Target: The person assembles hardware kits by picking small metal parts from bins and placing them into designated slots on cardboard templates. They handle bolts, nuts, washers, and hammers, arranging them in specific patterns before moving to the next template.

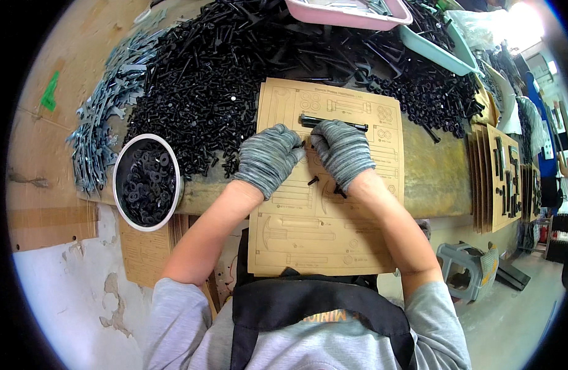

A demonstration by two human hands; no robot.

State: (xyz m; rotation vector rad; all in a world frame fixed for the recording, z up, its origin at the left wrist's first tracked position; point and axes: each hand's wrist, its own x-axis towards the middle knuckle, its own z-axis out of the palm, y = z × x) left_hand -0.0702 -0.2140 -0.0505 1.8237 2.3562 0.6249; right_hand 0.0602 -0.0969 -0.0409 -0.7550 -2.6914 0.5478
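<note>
My left hand and my right hand, both in grey striped gloves, are close together over a brown cardboard sheet printed with hardware outlines. The left fingers are pinched, with a small dark bit at their tips; its kind is too small to tell. Curled fingers on the right hide what they hold, if anything. Just beyond the right hand lie long black bolts, partly covered by it. A short black screw rests on the sheet between the wrists, and small black pieces show beside the right wrist.
A big heap of black screws covers the bench beyond the sheet. Flat metal wrenches lie at left, near a white bowl of black washers. Pink and teal trays stand behind; filled cardboard sheets stand right.
</note>
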